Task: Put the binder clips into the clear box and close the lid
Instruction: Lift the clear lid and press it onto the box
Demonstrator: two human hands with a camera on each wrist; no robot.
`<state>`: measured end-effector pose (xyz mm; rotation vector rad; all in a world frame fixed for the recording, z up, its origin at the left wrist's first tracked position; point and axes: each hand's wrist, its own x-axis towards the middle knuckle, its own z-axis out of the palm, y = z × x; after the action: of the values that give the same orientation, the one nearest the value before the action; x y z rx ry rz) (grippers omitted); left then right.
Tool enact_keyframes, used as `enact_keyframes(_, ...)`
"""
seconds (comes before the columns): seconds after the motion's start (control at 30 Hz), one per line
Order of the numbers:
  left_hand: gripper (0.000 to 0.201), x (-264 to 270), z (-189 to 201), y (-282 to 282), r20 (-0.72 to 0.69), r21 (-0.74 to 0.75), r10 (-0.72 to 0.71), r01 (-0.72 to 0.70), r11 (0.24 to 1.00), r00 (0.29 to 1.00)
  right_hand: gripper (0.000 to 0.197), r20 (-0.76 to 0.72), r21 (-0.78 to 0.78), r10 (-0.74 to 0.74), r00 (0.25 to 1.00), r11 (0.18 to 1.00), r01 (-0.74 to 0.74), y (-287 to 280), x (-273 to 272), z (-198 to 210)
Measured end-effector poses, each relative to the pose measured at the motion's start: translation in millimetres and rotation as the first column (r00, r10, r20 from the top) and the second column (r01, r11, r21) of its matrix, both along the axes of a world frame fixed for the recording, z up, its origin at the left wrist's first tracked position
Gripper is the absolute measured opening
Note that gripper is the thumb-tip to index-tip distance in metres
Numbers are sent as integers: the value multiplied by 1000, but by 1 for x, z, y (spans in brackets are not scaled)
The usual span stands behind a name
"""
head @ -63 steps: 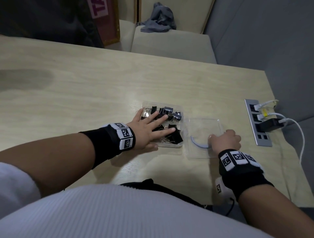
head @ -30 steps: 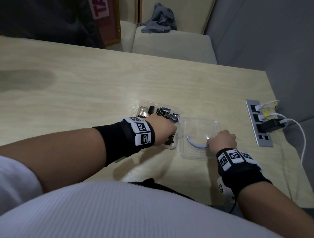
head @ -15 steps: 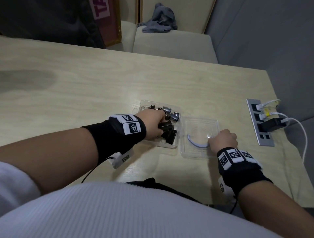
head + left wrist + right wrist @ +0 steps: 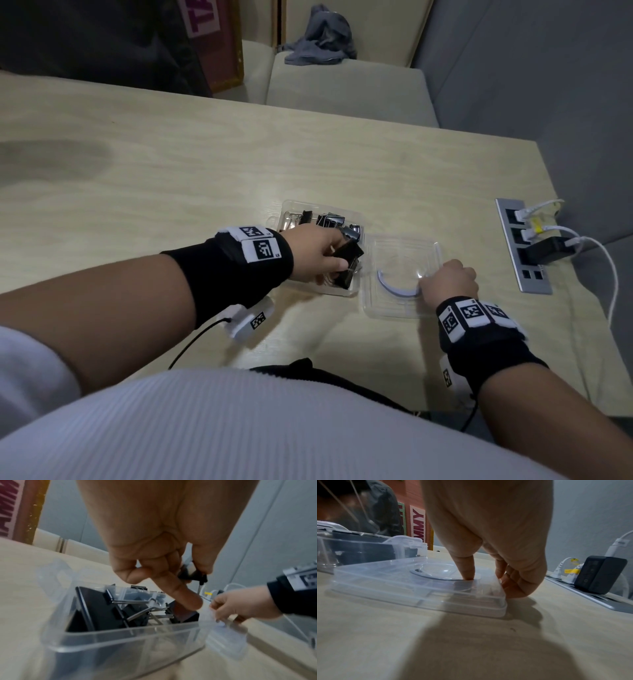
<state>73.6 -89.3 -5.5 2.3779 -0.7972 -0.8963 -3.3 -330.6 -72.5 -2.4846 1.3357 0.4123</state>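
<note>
Left hand (image 4: 317,253) is reaching into the clear box (image 4: 286,214) on the tabletop (image 4: 171,178), fingers (image 4: 181,595) curled and pinching one black binder clip (image 4: 192,573) above the pile; one finger is pointing down into the box, touching another clip. Rest of the binder clips (image 4: 330,221) are lying heaped inside the box, black bodies and silver wire handles tangled. Box is sitting open, lid not on. Lid (image 4: 404,270) is lying flat on the tabletop just right of the box, touching or nearly touching its side. Right hand (image 4: 448,282) is holding the lid's near-right corner, thumb (image 4: 467,569) pressing on top, other fingers curled round the edge, clamped on it. Power strip (image 4: 520,246) is set in the tabletop, well right of the box, with white cables and a black adapter (image 4: 548,253) plugged in. Grey cloth (image 4: 322,37) is lying on a seat beyond the box, past the tabletop's far edge.
</note>
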Motion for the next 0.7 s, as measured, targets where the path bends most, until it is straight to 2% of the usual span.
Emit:
enact_keyframes(0.1, 32, -2, -4, -4, 199, 251, -86, 34, 967, 976, 47, 1, -2, 0, 1000, 1000, 0, 0, 0, 0)
enact_keyframes(0.2, 37, -2, -5, -8, 301, 326, -109, 5, 945, 947, 47, 1, -2, 0, 1000, 1000, 0, 1, 0, 0)
enact_keyframes(0.37, 45, 2, -1, -14, 242, 469, -97, -29, 883, 966, 47, 9, -4, 2, 1000, 1000, -1, 2, -1, 1)
enact_keyframes(0.47, 45, 5, 1, -12, 236, 520, -139, -4, 854, 962, 47, 14, -5, 2, 1000, 1000, -2, 2, -2, 1)
enact_keyframes(0.57, 42, 5, -1, -10, 248, 537, -160, 2, 844, 956, 47, 22, -4, -3, 1000, 1000, 4, 2, -1, 3)
enact_keyframes(0.7, 45, 6, -4, -9, 246, 493, -73, -60, 868, 967, 50, 60, 34, -41, 997, 999, 39, 3, -2, 6)
